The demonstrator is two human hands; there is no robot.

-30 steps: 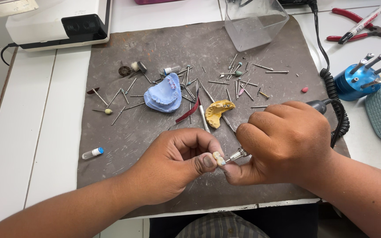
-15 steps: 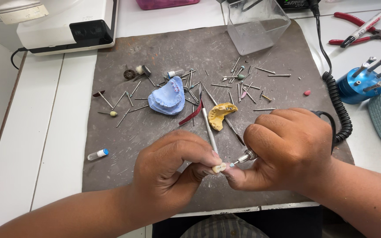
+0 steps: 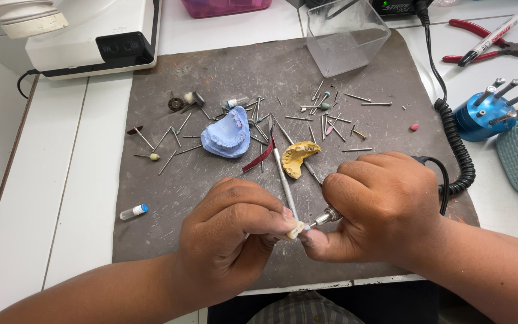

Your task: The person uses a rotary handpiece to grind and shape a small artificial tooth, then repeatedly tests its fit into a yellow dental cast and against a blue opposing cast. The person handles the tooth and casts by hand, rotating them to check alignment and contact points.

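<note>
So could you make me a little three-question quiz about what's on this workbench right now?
1. True or false: the left hand pinches a small cream piece at its fingertips.
2. What colour is the dental cast lying left of the yellow cast? A red, B blue, C green.
3. Fill in: the right hand grips a rotary handpiece fed by a coiled black ____.

Key: 1 true; 2 B; 3 cord.
</note>
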